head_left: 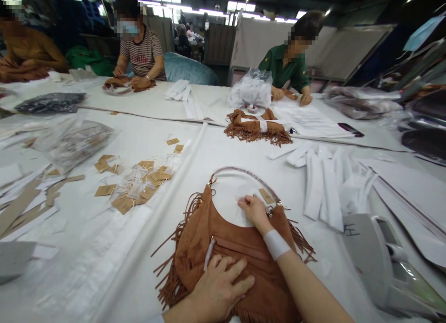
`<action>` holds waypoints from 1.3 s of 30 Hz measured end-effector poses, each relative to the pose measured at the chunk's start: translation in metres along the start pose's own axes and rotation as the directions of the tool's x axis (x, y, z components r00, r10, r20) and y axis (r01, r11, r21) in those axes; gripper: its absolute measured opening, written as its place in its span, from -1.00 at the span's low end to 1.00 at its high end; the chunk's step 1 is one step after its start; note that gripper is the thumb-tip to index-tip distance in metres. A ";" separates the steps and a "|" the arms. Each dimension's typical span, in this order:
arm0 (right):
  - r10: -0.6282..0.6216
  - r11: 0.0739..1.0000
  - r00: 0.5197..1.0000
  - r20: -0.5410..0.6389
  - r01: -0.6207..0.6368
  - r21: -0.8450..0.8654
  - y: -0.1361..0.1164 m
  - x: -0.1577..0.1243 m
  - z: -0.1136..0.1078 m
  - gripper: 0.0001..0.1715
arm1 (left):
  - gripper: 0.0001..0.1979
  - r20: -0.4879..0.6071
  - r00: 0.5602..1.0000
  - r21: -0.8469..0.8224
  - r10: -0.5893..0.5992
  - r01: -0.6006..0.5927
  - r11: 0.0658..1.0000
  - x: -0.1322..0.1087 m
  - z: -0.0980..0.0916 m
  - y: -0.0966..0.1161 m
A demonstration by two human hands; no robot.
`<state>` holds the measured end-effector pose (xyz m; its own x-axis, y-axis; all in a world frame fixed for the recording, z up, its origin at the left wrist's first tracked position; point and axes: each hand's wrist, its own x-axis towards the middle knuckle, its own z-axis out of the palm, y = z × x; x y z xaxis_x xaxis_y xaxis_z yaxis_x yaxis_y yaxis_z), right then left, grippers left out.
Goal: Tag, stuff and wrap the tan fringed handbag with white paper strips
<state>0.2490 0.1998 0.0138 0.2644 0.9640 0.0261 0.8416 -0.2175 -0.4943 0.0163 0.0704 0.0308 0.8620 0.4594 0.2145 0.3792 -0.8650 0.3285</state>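
A brown suede shoulder bag (240, 255) with fringed sides lies in front of me, its wrapped strap (247, 172) arched away from me. My left hand (223, 282) rests on the bag's front below the zip, fingers spread, holding nothing. Inside the strap's loop is my right hand (253, 210), with thumb and fingers pinched together. A pale, see-through scrap seems to be at those fingertips, too faint to name. Just beyond this hand, by the right strap ring, a kraft paper tag (266, 196) lies against the strap.
Loose kraft tags (139, 186) with strings and a clear plastic bag (75, 139) lie left. White wrapped strips (322, 186) and a grey tape dispenser (378, 262) stand right. Another fringed bag (258, 127) lies ahead. Several co-workers sit across the table.
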 end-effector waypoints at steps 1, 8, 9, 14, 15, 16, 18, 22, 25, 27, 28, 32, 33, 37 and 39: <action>-0.002 1.000 1.000 -0.004 0.002 0.005 0.000 0.005 0.000 -0.76 | -0.61 0.004 1.000 -0.007 0.000 0.000 1.000 0.000 0.001 -0.001; -0.023 0.998 0.992 -0.128 0.030 0.059 -0.020 0.010 -0.036 -0.55 | -0.59 0.050 0.999 -0.013 0.002 -0.001 1.000 -0.001 0.005 -0.001; -0.044 0.996 0.989 -0.140 0.054 0.066 -0.023 -0.005 -0.048 -0.51 | -0.58 0.057 0.998 -0.008 0.002 -0.001 1.000 -0.001 0.005 -0.001; -0.224 0.964 0.975 -0.006 0.222 0.145 -0.021 -0.159 -0.094 -0.60 | -0.59 0.084 0.996 0.025 0.017 -0.019 1.000 -0.004 0.002 0.002; -0.268 0.950 0.961 0.067 0.252 0.182 -0.019 -0.197 -0.095 -0.63 | -0.58 0.084 0.996 0.033 0.020 -0.023 0.999 -0.005 0.002 0.003; -0.314 0.938 0.933 0.176 0.276 0.208 -0.018 -0.233 -0.093 -0.61 | -0.58 0.080 0.997 0.040 0.022 -0.025 0.999 -0.006 0.002 0.003; -0.377 0.924 0.869 0.321 0.331 0.190 -0.016 -0.290 -0.081 -0.43 | -0.58 0.064 0.998 0.057 0.021 -0.024 0.998 -0.007 0.002 0.004; -0.424 0.886 0.802 0.421 0.463 0.011 -0.022 -0.336 -0.050 -0.14 | -0.58 0.032 0.999 0.088 0.029 -0.032 0.996 -0.009 0.004 0.006; -0.440 0.859 0.793 0.421 0.508 -0.060 -0.025 -0.334 -0.040 -0.25 | -0.58 0.020 0.999 0.109 0.035 -0.037 0.993 -0.009 0.006 0.008; -0.465 0.856 0.795 0.390 0.516 -0.031 -0.022 -0.332 -0.037 -0.38 | -0.59 0.013 1.000 0.119 0.027 -0.028 0.992 -0.010 0.006 0.010; -0.474 0.858 0.800 0.367 0.513 -0.011 -0.019 -0.332 -0.034 -0.43 | -0.59 0.010 1.000 0.123 0.023 -0.024 0.992 -0.010 0.006 0.010; -0.507 0.857 0.828 0.241 0.513 0.040 -0.008 -0.336 -0.021 -0.74 | -0.59 0.014 1.000 0.139 0.023 -0.025 0.990 -0.010 0.006 0.013; -0.516 0.855 0.834 0.196 0.517 0.051 -0.007 -0.337 -0.018 -0.85 | -0.59 0.017 1.000 0.145 0.024 -0.026 0.989 -0.009 0.007 0.014; -0.545 0.830 0.838 0.010 0.538 0.147 -0.005 -0.333 -0.016 -0.79 | -0.57 0.004 1.000 0.166 0.009 -0.009 0.986 -0.001 0.013 0.017; -0.570 0.799 0.820 -0.051 0.567 0.201 -0.004 -0.329 -0.019 -0.74 | -0.56 -0.014 1.000 0.172 -0.008 0.010 0.985 0.006 0.018 0.018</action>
<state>0.1676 -0.1195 0.0241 -0.2386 0.9070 0.3470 0.7275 0.4036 -0.5548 0.0339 0.0538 0.0218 0.8541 0.4690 0.2250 0.4401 -0.8821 0.1679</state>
